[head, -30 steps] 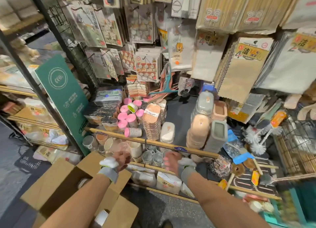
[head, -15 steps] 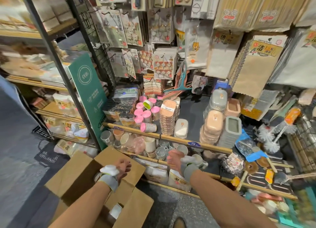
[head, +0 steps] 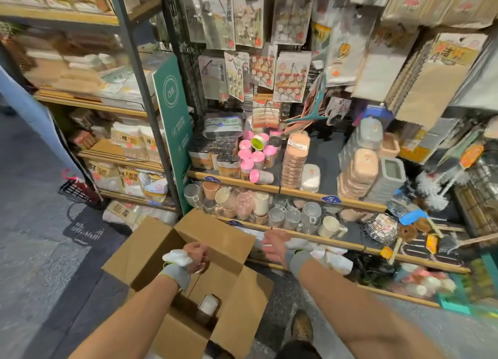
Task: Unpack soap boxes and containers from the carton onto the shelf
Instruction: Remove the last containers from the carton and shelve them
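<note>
One container (head: 207, 306) sits deep in the carton (head: 223, 240), just below the left hand (head: 196, 257), fingers curled, hold unclear; the right hand (head: 272, 247), relaxed and empty, hangs farther off beside the carton.

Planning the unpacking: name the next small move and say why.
Probably lower the left hand into the open carton and grip the white-lidded container deep inside it. That hand hovers over the opening with the container just below it; the right hand is open, outside the carton, beside its flap.
</note>
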Demonstrator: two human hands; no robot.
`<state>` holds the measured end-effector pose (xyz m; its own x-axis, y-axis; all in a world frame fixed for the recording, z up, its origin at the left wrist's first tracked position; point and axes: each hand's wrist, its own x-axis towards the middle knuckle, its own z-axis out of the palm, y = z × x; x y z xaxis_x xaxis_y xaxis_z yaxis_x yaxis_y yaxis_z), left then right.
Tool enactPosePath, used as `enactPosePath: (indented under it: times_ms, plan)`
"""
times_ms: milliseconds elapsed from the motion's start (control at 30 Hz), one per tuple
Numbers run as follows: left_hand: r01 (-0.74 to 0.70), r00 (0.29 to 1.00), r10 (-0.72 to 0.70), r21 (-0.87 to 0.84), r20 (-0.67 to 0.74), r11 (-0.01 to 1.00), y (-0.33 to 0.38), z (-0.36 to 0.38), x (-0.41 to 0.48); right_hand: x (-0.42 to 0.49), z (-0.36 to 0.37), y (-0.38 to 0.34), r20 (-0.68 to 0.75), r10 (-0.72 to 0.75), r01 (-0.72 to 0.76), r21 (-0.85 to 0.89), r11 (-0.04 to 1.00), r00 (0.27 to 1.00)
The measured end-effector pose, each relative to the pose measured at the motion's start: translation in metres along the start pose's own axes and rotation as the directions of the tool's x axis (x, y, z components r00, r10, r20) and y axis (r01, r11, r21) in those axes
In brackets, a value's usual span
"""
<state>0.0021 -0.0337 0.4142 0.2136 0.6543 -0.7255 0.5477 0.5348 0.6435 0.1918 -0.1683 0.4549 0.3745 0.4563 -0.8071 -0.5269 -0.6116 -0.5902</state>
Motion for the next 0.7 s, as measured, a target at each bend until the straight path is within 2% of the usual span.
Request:
enactPosePath:
  times_ms: [167,300,367,467,600,700]
  plan:
    - [0.05,0.999,-0.05,-0.026,-0.002,0.998,-0.018,-0.026,0.01,0.007,0.023,0.006,0.046,0.044,-0.043,-0.028,0.999,0.998]
    - [0.116,0.989,-0.121,-0.058,-0.081,0.991,-0.036,-0.042,0.026,0.041,0.037,0.009,0.191,0.18,-0.175,-0.044,0.984,0.965]
    - [0.123,0.987,-0.13,-0.071,-0.094,0.99,-0.045,-0.051,0.025,0.048,0.038,0.011,0.148,0.201,-0.19,-0.082,0.978,0.968]
    - [0.148,0.978,-0.153,-0.05,-0.144,0.988,-0.055,-0.067,0.028,0.079,0.048,0.016,0.073,0.158,-0.143,-0.183,0.973,0.985]
    - [0.171,0.96,-0.186,-0.084,-0.208,0.982,-0.07,-0.081,0.037,0.096,0.064,0.016,0.166,0.275,-0.246,-0.178,0.953,0.947]
    - [0.238,0.943,-0.26,-0.126,-0.209,0.963,-0.082,-0.089,0.056,0.117,0.082,0.02,0.126,0.265,-0.23,-0.236,0.944,0.956]
